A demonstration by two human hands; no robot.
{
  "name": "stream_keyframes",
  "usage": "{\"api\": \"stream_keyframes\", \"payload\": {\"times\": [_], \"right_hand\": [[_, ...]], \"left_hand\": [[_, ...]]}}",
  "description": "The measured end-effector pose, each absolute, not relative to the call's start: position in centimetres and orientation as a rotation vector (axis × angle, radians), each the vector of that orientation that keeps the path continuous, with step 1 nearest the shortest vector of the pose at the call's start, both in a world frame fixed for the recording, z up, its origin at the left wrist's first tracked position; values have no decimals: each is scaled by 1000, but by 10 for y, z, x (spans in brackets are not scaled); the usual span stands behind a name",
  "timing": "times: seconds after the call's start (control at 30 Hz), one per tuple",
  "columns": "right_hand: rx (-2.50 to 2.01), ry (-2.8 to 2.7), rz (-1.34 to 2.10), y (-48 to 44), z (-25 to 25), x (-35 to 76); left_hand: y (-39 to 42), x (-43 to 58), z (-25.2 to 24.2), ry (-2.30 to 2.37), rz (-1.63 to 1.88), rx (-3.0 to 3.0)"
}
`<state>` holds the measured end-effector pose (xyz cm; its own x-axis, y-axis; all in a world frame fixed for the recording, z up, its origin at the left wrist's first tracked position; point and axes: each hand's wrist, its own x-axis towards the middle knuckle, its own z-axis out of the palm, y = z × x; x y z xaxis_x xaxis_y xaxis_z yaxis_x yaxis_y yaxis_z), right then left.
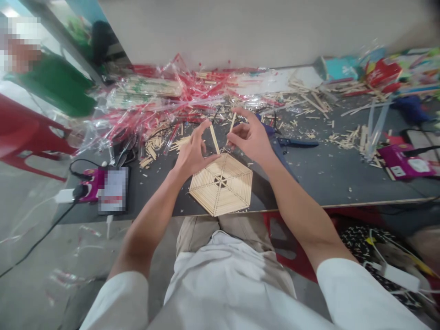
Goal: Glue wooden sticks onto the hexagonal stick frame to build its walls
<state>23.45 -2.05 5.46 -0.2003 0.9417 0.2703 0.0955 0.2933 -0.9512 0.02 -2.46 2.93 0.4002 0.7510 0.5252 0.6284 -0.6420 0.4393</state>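
My left hand (194, 153) pinches a thin wooden stick (214, 139) upright between thumb and forefinger, just above a flat hexagonal frame of wooden sticks (222, 184). My right hand (249, 138) is close beside it, with a second thin stick (233, 123) held in its fingertips. The hexagon lies on a dark grey tabletop (326, 178) near the front edge, with a small dark opening at its centre. Neither hand rests on the frame.
Loose sticks and torn red-and-clear plastic wrap (192, 91) cover the table's back. A dark-handled knife (297, 142) lies right of my hands. A pink device (90, 184) with cables and a blurred tablet (113, 190) sit at the left. A person in green (58, 87) stands beyond a red chair (27, 133).
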Motion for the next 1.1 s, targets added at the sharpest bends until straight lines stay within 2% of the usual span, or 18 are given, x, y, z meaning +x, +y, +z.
{"api": "stream_keyframes", "payload": {"times": [0.53, 1.1], "right_hand": [[-953, -1704, 928, -30, 51, 227], [-969, -1904, 598, -26, 42, 229]], "left_hand": [[-24, 3, 21, 1103, 1076, 2368], [-26, 4, 25, 1100, 930, 2417]]}}
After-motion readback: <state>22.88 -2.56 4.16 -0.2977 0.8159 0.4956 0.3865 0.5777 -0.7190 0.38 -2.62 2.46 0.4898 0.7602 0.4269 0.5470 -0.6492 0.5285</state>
